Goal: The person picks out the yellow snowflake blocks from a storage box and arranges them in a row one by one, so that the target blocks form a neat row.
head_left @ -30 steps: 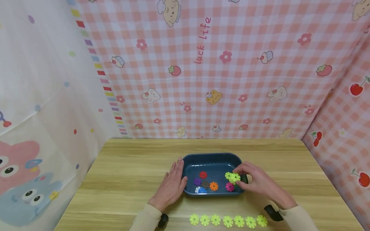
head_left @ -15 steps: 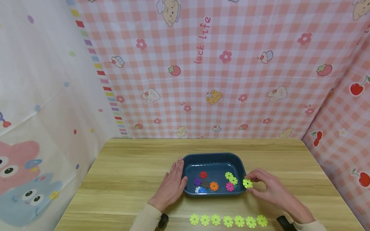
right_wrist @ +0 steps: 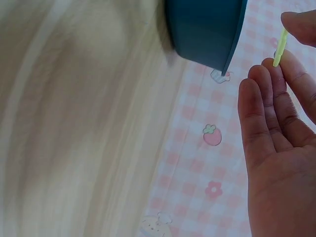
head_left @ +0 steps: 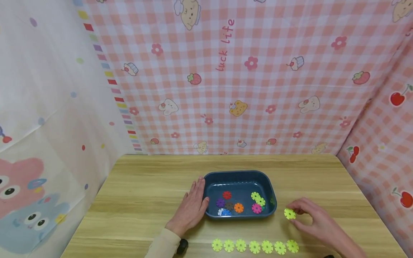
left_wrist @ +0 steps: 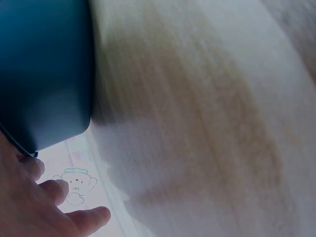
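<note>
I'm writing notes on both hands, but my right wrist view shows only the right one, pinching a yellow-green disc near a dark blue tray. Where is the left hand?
Observer: The left hand rests against the left side of the tray.
Operator: Does the tray hold more discs of that color?
Observer: Yes, two yellow-green discs lie toward its right end.
Operator: And outside it?
Observer: A row of seven yellow-green discs lies on the table, nearer the person than the tray.

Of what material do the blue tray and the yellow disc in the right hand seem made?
Blue tray: probably plastic, glossy, given the bright reflections inside; enamel is possible. Yellow disc: likely thin moulded plastic, given its even colour and regular notches; finish unclear.
</note>
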The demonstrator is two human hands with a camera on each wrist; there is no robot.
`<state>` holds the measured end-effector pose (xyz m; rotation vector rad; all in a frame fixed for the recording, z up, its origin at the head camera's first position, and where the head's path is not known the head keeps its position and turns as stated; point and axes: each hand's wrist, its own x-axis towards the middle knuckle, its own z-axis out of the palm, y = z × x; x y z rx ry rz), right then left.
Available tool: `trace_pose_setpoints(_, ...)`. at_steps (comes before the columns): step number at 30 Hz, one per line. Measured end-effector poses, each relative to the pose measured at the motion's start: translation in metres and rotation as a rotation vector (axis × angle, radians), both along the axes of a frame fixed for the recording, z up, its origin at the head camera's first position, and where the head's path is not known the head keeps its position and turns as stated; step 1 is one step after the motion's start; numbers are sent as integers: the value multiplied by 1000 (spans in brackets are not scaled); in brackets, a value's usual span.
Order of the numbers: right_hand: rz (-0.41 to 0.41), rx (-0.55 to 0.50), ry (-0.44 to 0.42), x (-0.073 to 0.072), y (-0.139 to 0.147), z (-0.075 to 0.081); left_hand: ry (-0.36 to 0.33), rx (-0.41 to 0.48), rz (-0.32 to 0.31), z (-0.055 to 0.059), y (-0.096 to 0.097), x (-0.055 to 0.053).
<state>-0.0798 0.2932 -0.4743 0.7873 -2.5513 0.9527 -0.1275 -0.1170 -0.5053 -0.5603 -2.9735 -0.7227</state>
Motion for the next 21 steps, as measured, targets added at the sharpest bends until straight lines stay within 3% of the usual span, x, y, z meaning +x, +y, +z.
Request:
trace_pose_setpoints(5,18,2,50,5,9,-6,2,1,-2,0,0,0)
trace_pose_setpoints(16,-10,60,-30,19,27,-13,-6,1,-1,0,0,0)
trace_pose_setpoints(21,-24,151,-33,24,37,-20,-7,3,-1,1,0,0)
